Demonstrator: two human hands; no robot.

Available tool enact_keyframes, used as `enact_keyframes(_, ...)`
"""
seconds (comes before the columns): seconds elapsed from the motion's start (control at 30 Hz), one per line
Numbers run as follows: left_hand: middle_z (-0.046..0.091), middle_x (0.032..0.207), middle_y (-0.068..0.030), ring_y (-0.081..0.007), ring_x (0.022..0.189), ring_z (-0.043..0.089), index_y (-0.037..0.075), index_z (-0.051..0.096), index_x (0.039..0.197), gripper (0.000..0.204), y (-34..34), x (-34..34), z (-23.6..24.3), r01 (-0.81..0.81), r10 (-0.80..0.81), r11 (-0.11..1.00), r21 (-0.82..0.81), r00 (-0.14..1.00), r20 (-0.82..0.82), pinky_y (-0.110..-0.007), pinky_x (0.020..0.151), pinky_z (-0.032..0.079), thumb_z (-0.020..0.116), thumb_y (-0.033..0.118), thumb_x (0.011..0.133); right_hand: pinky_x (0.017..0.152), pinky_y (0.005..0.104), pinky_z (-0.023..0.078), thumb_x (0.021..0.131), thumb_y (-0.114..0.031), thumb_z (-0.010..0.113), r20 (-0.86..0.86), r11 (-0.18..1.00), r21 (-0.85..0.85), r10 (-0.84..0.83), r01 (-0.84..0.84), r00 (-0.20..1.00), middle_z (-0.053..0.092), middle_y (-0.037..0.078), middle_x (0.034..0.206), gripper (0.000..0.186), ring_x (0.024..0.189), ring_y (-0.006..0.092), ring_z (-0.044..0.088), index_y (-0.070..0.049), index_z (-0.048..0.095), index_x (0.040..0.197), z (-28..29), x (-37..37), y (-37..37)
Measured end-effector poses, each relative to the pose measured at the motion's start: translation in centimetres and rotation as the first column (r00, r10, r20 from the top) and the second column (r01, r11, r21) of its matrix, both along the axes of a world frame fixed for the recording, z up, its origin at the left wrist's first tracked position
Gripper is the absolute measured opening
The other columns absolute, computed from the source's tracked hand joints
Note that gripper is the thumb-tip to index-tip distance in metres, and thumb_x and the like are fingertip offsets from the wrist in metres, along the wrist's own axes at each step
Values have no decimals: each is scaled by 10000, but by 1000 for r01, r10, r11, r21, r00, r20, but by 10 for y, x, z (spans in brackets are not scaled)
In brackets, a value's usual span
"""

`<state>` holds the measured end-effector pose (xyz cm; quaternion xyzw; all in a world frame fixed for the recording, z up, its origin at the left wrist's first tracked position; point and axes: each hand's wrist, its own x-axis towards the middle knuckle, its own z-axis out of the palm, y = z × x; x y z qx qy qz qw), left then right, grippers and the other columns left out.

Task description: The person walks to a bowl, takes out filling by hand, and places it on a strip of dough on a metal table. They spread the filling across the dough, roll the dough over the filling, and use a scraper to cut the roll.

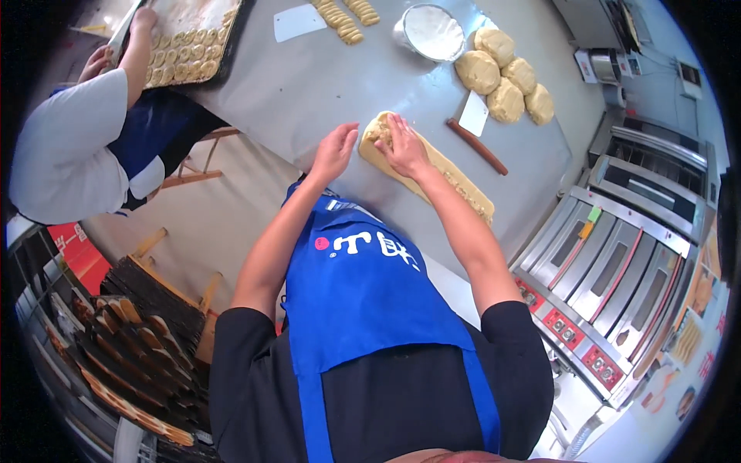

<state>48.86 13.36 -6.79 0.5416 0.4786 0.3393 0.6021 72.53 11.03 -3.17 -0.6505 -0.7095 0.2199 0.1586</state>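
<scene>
Your grey desk (262, 96) carries a filled dough strip (470, 191), a brown stick (477, 147), two white scrapers (473, 116), five dough balls (505, 100), cut dough pieces (340, 23), a bowl (434, 35) and, apparently, a dark tray (233, 46).

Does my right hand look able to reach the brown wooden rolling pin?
Likely yes: only flat yellow dough and grey metal tabletop lie between your right hand and the rolling pin.

Rolling pin (478, 147) lies right of the dough strip (457, 180)

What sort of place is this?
Probably a bakery's work area: a dough sheet and dough balls on the metal table, plus what look like ovens at right.
</scene>
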Motion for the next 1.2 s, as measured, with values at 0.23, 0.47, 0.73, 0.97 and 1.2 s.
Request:
enact_keyframes(0.23,657,1417,-215,-312,1355,608,16,469,1572,614,19,51,-9,110,-111,994,-22,989,-92,-406,1164,450,418,475,1167,1283,523,320,1087,-616,473,-1,993,-116,-14,14,1000,461,309,1611,849,1539,468,390,69,403,1584,2,-7,1)
enact_keyframes(0.47,678,1378,-208,-244,1250,654,4,510,1536,600,23,29,9,-43,63,981,-190,993,101,-383,1101,509,396,472,1180,1296,518,313,1034,-492,646,-142,980,193,-21,48,990,490,260,1611,788,1548,434,400,47,441,1571,48,-18,-38)
enact_keyframes(0.73,746,1175,-172,-228,1025,723,-14,592,1400,465,-5,13,21,-251,269,943,-217,961,59,-372,964,585,425,366,1189,1356,474,178,975,-580,678,-94,985,10,173,-173,980,331,206,1729,1007,1631,337,269,-4,254,1684,7,-31,-67)
enact_keyframes(0.97,750,1220,-173,-247,1140,719,-17,623,1387,396,-24,58,38,-75,101,992,106,958,-270,-386,1004,564,510,284,1157,1353,482,177,1006,-575,626,-146,980,166,136,-112,980,296,191,1752,929,1633,344,259,-4,314,1669,-26,16,-91)
enact_keyframes(1.2,536,1586,-245,-416,1511,467,-12,556,1499,520,-57,119,49,664,-247,544,514,712,-658,-513,1254,372,682,147,1020,1348,500,197,1057,-548,547,-140,932,314,-140,178,980,326,188,1739,850,1625,357,276,-9,317,1673,30,107,-208)
